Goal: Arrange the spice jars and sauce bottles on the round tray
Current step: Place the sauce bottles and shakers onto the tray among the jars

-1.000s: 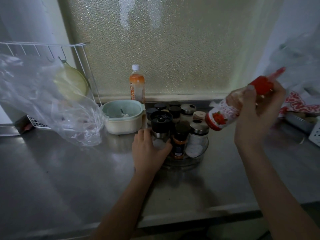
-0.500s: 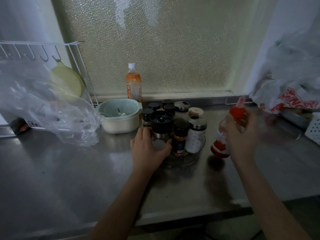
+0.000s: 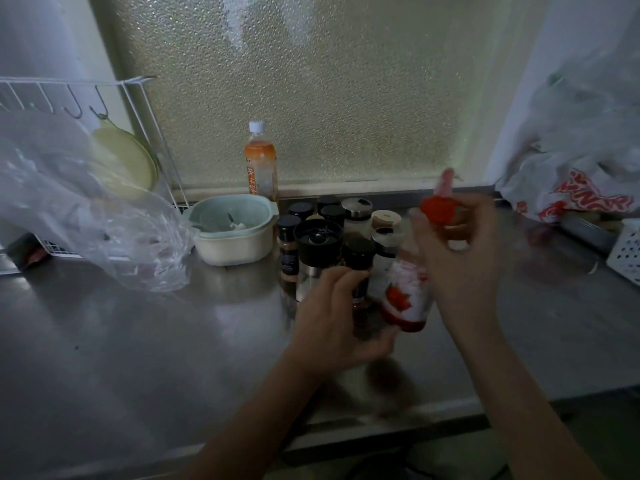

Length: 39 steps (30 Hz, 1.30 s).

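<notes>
A cluster of spice jars stands on the round tray, which my hands mostly hide. In front is a black-topped grinder (image 3: 318, 237), with a brown spice jar (image 3: 288, 247) to its left and a dark-capped jar (image 3: 358, 258) to its right. My right hand (image 3: 457, 268) holds a red-capped sauce bottle (image 3: 405, 296) with a strawberry-red label, upright at the tray's right front. My left hand (image 3: 341, 320) is curled at the tray's front edge, thumb under the bottle's base; whether it grips the tray is unclear.
A pale green bowl (image 3: 232, 230) sits left of the jars. Behind it stands an orange drink bottle (image 3: 260, 161) by the frosted window. A clear plastic bag (image 3: 86, 216) and wire rack (image 3: 79, 95) are left; bags (image 3: 575, 188) and a white basket (image 3: 627, 251) right.
My right hand has carried the sauce bottle left, from beside the tray to its right front edge. My left hand has slid right along the tray's front toward the bottle.
</notes>
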Tool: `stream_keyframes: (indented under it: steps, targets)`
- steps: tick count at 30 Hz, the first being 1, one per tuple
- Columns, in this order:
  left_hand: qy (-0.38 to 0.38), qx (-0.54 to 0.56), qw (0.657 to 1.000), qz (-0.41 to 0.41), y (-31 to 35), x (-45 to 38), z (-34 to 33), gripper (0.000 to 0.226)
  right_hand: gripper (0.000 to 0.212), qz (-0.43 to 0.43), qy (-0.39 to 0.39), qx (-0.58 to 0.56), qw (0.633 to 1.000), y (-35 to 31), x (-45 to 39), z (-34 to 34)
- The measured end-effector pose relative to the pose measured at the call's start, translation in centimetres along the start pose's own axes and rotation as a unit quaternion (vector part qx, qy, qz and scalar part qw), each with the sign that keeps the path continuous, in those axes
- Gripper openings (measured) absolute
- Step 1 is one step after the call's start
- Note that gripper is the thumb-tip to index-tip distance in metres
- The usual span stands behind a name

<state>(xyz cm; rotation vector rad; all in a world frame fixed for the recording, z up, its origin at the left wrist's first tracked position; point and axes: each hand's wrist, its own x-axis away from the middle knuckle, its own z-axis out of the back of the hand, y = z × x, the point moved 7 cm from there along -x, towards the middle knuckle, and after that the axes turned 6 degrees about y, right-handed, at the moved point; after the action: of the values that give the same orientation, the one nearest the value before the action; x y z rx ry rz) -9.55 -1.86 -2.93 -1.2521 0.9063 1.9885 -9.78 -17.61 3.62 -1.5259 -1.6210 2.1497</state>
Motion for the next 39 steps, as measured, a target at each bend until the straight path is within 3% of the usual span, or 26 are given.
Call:
stream_keyframes:
  steps: [2,5,7,8,10,12,13,15,16,18,23,28,30,32,34,36,39]
  targets:
    - [-0.050,0.032,0.997,0.050,0.3,-0.1,-1.0,0.073,0.030,-0.002,-0.034,0.001,0.999,-1.1,1.2,-1.5]
    - [-0.069,0.041,0.986,0.146,-1.1,0.5,-1.3,0.083,0.031,-0.033,-0.088,-0.009,0.996,-1.1,2.3,-3.4]
    - [-0.063,0.027,0.979,0.192,-2.0,1.0,-1.1,0.081,0.020,-0.043,-0.128,-0.046,0.990,-0.5,2.5,-4.0]
    - [-0.049,0.023,0.975,0.214,-2.4,1.2,-0.8,0.076,0.014,-0.037,-0.131,-0.086,0.987,-0.2,2.4,-3.9]
    - [-0.023,0.042,0.967,0.248,-2.9,1.3,-0.4,0.068,0.021,-0.004,-0.081,-0.110,0.991,1.6,1.7,-2.2]
    - [-0.005,0.065,0.961,0.269,-3.3,1.3,0.0,0.064,0.024,-0.023,-0.049,-0.010,0.999,5.6,0.4,-0.6]
    - [0.001,0.067,0.960,0.273,-3.4,1.3,0.2,0.064,0.020,-0.051,-0.087,0.070,0.992,8.4,-0.1,-0.7]
    - [0.013,0.062,0.959,0.275,-3.5,1.4,0.4,0.064,0.024,-0.083,-0.247,0.217,0.941,13.1,0.5,-1.7]
    - [0.019,0.060,0.960,0.274,-3.5,1.4,0.5,0.064,0.031,-0.057,-0.317,0.259,0.911,14.2,1.3,-2.4]
    - [0.024,0.049,0.962,0.269,-3.5,1.4,0.7,0.065,0.035,0.020,-0.372,0.295,0.880,14.6,2.9,-3.0]
    - [0.046,0.021,0.960,0.277,-3.7,1.3,1.5,0.064,0.015,0.143,-0.367,0.290,0.872,11.0,4.7,-2.4]
    - [0.049,0.027,0.943,0.329,-4.9,1.8,1.3,0.059,0.030,0.222,-0.397,0.303,0.837,7.4,7.9,-3.3]
    - [0.057,0.028,0.936,0.347,-5.4,1.9,1.6,0.054,0.025,0.221,-0.392,0.294,0.843,6.6,8.4,-3.4]
    - [0.064,0.032,0.931,0.358,-5.6,2.0,1.8,0.049,0.015,0.147,-0.360,0.250,0.887,5.9,7.4,-2.7]
    - [0.069,0.026,0.930,0.361,-5.7,2.1,1.9,0.050,0.007,0.082,-0.275,0.178,0.941,5.2,5.2,-1.6]
    - [0.066,0.005,0.933,0.355,-5.5,2.0,1.9,0.057,0.024,0.062,-0.220,0.162,0.960,5.4,2.9,-1.5]
    - [0.059,-0.029,0.940,0.333,-5.0,1.8,2.0,0.063,0.055,0.015,-0.289,0.176,0.941,7.0,1.6,-3.6]
